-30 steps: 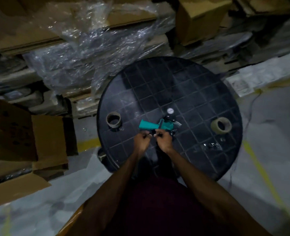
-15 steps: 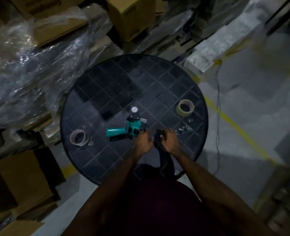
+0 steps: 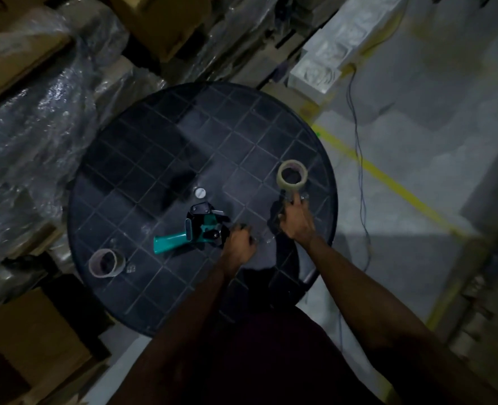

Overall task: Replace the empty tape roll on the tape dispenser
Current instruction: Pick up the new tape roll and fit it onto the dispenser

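Note:
A teal-handled tape dispenser point(image 3: 183, 235) lies on its side near the middle of a round black table point(image 3: 142, 147). My left hand point(image 3: 237, 244) has its fingers curled against the dispenser's black front end. A full pale tape roll point(image 3: 292, 177) lies flat at the right of the table. My right hand point(image 3: 296, 222) is stretched toward it, fingertips just short of the roll and holding nothing. A brown empty cardboard core point(image 3: 106, 263) lies at the table's front left. A small white round cap point(image 3: 200, 192) sits just behind the dispenser.
Plastic-wrapped goods point(image 3: 37, 118) and cardboard boxes point(image 3: 160, 21) crowd the left and far sides of the table. A thin cable point(image 3: 359, 159) and a yellow floor line point(image 3: 388, 182) run across the grey floor on the right. Small shiny bits point(image 3: 304, 196) lie near the full roll.
My right hand has left the spot beside my left hand and reached right and forward toward the full roll. My left hand stays at the dispenser. The view has swung right.

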### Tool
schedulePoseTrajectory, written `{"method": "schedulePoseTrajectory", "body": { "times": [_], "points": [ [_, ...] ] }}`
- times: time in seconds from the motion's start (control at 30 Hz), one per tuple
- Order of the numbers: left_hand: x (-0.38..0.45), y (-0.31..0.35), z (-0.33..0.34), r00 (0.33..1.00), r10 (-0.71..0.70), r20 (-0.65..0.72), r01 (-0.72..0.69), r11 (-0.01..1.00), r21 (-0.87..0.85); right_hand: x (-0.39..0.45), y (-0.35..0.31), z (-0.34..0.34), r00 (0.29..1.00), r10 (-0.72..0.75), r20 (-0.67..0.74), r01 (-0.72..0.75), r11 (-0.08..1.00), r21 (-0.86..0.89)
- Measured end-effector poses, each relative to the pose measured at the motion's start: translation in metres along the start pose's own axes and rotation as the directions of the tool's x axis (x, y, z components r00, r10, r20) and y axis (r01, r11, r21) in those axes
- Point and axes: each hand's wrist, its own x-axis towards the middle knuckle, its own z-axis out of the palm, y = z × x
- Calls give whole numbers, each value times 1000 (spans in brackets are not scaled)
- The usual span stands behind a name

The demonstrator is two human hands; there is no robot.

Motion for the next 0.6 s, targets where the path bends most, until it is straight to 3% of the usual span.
{"method": "schedulePoseTrajectory", "body": {
  "times": [0.33, 0.6],
  "points": [
    [8, -8, -15, 999, -52, -8, 50, 988, -144, 40, 8, -12, 994, 0, 112, -8, 997, 73],
    [-3, -4, -1, 989, -145, 11, 142, 953, -269, -8, -12, 0, 993, -60, 101, 42, 984, 172]
  ]
}}
